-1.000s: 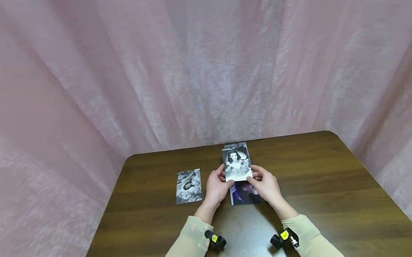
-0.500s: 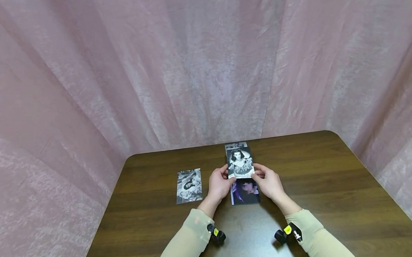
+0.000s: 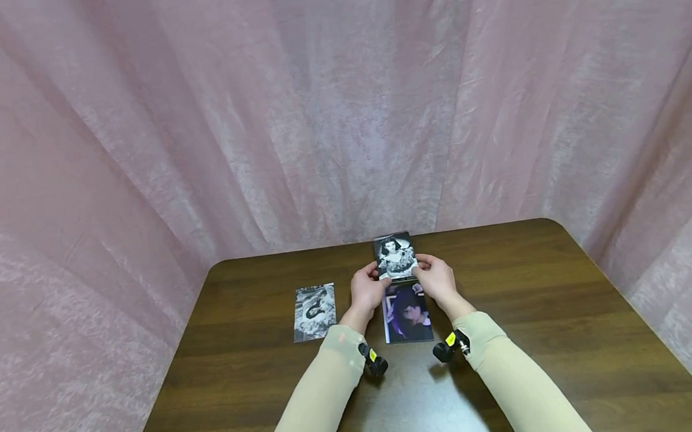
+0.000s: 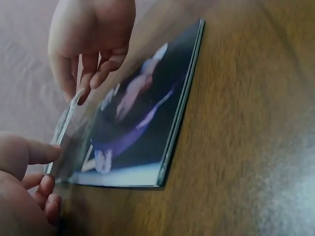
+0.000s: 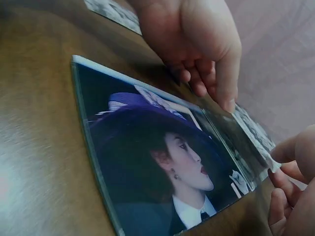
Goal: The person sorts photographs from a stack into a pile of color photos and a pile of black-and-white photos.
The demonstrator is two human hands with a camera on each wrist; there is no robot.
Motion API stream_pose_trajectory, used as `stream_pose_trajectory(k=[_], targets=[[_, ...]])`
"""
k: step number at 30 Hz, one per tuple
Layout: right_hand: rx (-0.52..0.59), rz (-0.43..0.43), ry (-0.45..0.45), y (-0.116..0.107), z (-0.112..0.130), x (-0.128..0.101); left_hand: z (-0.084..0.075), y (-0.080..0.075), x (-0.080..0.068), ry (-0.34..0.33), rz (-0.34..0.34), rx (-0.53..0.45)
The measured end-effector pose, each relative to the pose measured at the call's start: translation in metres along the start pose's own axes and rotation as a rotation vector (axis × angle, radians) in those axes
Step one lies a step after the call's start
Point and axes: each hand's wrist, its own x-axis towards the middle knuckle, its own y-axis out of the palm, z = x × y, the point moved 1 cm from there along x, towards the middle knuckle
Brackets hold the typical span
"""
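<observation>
Both hands hold a black-and-white photo (image 3: pixel 396 258) of a dark-haired person in a gown by its near corners. The left hand (image 3: pixel 365 289) pinches the left corner, thumb on top; the right hand (image 3: pixel 436 279) pinches the right corner likewise. In the right wrist view this photo (image 5: pixel 253 130) tilts over the far part of a glossy, thick-edged piece. On its near part is a colour picture (image 3: pixel 408 314) of a person in a purple hat (image 5: pixel 142 110). The held photo covers the far part in the head view.
Another black-and-white photo (image 3: pixel 314 313) lies alone on the brown wooden table (image 3: pixel 520 285), left of the left hand. A pink curtain (image 3: pixel 340 112) hangs behind the table's far edge. Small black cameras (image 3: pixel 377 364) sit at both wrists.
Both hands have moved the held photo away from the body, toward the table's far edge. It now covers the picture at the back, and more of the purple-hat picture shows.
</observation>
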Motion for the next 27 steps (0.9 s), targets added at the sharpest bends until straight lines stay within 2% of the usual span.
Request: stream_pose_trajectory(k=[6, 11, 16, 27], targets=[[0.023, 0.047, 0.069, 0.005, -0.007, 0.004, 0.005, 0.002, 0.003, -0.015, 0.015, 0.065], [-0.027, 0.080, 0.050, 0.005, -0.011, 0.003, 0.005, -0.001, 0.003, -0.001, 0.048, 0.124], [-0.078, 0.056, 0.040, 0.004, -0.012, 0.006, 0.003, -0.001, 0.004, 0.021, 0.078, 0.228], [-0.106, 0.056, 0.061, 0.004, -0.008, 0.008, 0.000, 0.000, 0.007, -0.004, 0.057, 0.293]])
